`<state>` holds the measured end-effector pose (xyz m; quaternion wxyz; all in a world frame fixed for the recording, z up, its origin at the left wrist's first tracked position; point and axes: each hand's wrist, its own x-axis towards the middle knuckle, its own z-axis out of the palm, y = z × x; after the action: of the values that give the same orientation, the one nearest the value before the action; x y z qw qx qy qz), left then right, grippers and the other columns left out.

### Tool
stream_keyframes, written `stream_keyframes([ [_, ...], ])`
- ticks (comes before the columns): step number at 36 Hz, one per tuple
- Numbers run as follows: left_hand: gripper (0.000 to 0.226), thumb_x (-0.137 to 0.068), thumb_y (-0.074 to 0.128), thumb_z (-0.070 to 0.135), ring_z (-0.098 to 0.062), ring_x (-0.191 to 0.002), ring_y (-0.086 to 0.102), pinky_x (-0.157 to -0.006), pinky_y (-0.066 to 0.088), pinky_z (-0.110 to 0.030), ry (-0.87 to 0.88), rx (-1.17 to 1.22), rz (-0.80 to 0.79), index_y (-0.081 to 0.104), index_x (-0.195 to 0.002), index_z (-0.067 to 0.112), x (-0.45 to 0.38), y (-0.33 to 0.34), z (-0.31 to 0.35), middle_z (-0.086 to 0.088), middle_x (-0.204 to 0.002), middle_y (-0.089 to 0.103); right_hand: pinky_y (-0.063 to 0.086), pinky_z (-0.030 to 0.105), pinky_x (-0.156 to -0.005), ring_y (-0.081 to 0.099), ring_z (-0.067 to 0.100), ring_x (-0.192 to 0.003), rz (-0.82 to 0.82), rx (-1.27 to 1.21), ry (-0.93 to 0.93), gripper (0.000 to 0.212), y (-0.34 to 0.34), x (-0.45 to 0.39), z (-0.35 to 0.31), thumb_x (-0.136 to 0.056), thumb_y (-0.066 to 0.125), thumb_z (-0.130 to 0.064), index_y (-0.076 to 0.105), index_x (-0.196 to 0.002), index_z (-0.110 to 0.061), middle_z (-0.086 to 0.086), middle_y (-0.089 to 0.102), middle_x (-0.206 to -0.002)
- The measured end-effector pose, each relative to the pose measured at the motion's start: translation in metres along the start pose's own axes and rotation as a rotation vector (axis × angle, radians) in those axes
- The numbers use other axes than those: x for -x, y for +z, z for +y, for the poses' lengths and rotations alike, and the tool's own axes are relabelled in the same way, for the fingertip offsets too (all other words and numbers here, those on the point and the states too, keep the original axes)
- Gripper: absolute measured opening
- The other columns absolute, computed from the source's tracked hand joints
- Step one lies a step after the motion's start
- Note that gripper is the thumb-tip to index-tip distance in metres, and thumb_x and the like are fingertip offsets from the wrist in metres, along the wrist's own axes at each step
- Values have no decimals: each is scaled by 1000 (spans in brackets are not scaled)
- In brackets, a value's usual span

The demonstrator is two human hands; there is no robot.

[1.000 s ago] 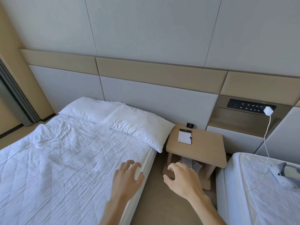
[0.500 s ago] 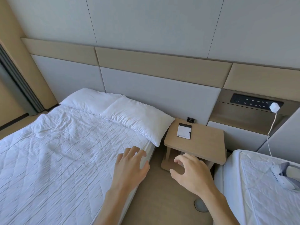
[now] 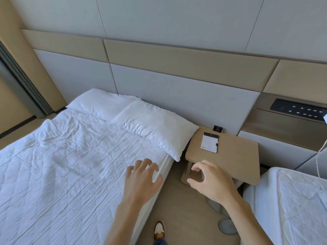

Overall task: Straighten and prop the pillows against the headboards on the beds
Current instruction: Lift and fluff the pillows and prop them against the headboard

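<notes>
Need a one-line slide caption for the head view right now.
Both hands, left and right, reach empty toward two pillows, near and far, lying flat below the headboard.

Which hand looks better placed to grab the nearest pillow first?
Probably the left hand: it hovers open over the bed's edge, in line with the near pillow lying flat below the headboard. The right hand hangs over the floor gap by the nightstand.

Both hands nearer the near pillow [image 3: 155, 129], shoe [image 3: 159, 230] now visible below, view tilted down.
</notes>
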<state>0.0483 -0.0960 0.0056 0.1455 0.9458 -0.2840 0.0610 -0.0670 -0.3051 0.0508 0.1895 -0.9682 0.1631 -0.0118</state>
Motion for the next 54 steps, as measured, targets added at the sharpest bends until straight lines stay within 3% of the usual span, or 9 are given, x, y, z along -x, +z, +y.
stream_keyframes([
  [7, 24, -84, 47, 52, -10, -109, 54, -93, 39, -36, 3, 29, -11, 63, -94, 38, -89, 24, -31, 20, -111, 58, 48, 26, -88, 56, 0, -104, -38, 9, 22, 41, 8, -95, -1, -80, 64, -59, 62, -113, -36, -22, 61, -111],
  [19, 34, -80, 40, 57, -11, -102, 58, -92, 40, -38, 69, 31, -61, 63, -90, 35, -223, 53, -77, 17, -104, 59, 37, 21, -74, 54, -1, -107, -80, -7, 112, 43, 13, -228, 5, -79, 63, -60, 59, -115, -37, -24, 59, -114],
  [23, 29, -80, 43, 57, -11, -103, 58, -90, 40, -37, 87, 22, -62, 62, -88, 36, -259, 65, -83, 18, -102, 59, 42, 27, -86, 52, 0, -110, -108, -26, 141, 42, 12, -261, 12, -79, 63, -56, 58, -115, -35, -24, 57, -115],
  [28, 29, -79, 43, 57, -9, -103, 58, -93, 39, -36, 84, 10, -86, 63, -88, 37, -307, 81, -86, 19, -100, 60, 46, 30, -89, 54, 1, -109, -126, -48, 145, 44, 11, -309, 31, -78, 62, -58, 58, -116, -37, -25, 57, -116],
  [34, 28, -78, 44, 57, -9, -96, 58, -88, 40, -35, 41, -11, -75, 62, -85, 37, -378, 110, -91, 18, -93, 58, 48, 23, -84, 53, -1, -108, -165, -53, 122, 48, 12, -385, 65, -79, 64, -58, 57, -120, -36, -24, 58, -118],
  [39, 38, -80, 37, 61, -8, -104, 54, -96, 35, -35, 20, -16, -206, 61, -95, 37, -447, 134, -79, 17, -102, 56, 44, 18, -75, 53, -3, -103, -187, -67, 125, 45, 5, -457, 98, -79, 66, -56, 57, -118, -36, -25, 56, -113],
  [43, 35, -80, 39, 60, -8, -102, 56, -95, 37, -35, 46, -26, -205, 61, -95, 38, -502, 146, -78, 17, -100, 56, 45, 22, -86, 51, -4, -97, -179, -83, 103, 46, -1, -514, 117, -78, 66, -57, 59, -117, -36, -27, 54, -108],
  [49, 44, -79, 32, 60, -10, -110, 54, -101, 36, -37, 73, -15, -278, 61, -102, 37, -577, 157, -83, 14, -108, 58, 37, 14, -68, 53, -4, -103, -261, -152, 102, 45, 0, -583, 148, -79, 67, -56, 57, -117, -36, -25, 56, -113],
  [54, 37, -85, 39, 57, -9, -116, 48, -104, 33, -34, 112, -34, -362, 59, -108, 36, -639, 175, -101, 14, -115, 56, 39, 13, -68, 54, -5, -99, -290, -232, 151, 40, 13, -634, 173, -77, 69, -55, 59, -111, -37, -25, 58, -108],
])
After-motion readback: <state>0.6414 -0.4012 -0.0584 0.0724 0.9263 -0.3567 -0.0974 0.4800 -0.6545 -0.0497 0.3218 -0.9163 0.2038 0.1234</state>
